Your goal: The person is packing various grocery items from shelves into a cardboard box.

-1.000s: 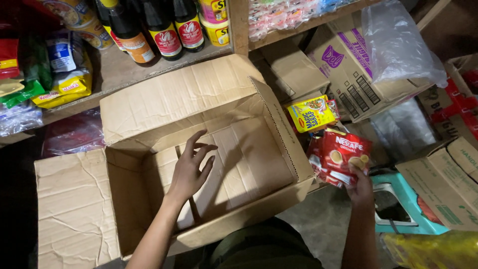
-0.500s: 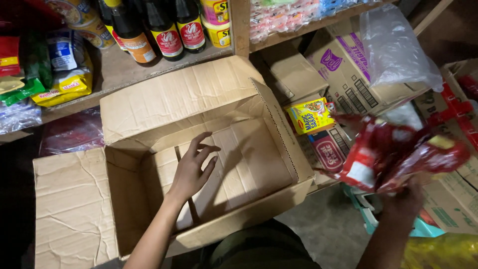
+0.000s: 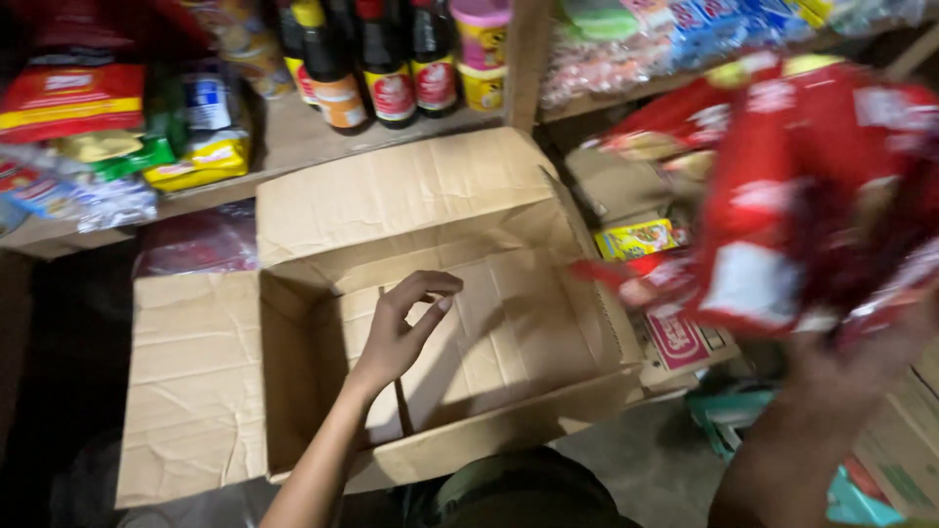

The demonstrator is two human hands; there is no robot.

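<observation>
Your left hand (image 3: 403, 328) hangs inside the open brown cardboard box (image 3: 430, 323) at the centre of the frame, fingers loosely curled and holding nothing, hovering over the bare bottom panels. Your right hand (image 3: 861, 362) sits at the right edge of the frame, mostly hidden; it appears to grip a bunch of shiny red plastic snack packets (image 3: 802, 205) from below, lifted high and blurred, to the right of the box and above its rim.

As for progress, I judge the packing barely begun: the box shows only its creased floor and flaps, with nothing lying in it. The red packets are in your grasp but not yet inside. What is left, as far as you can see here, is getting that bunch into the box.

Around you, a wooden shelf (image 3: 293, 147) in the upper part of the frame carries dark glass sauce bottles with red labels (image 3: 391, 59) and a yellow packet (image 3: 201, 161) in the upper left. Just beyond the box's right wall lies a small yellow carton (image 3: 636, 238).
</observation>
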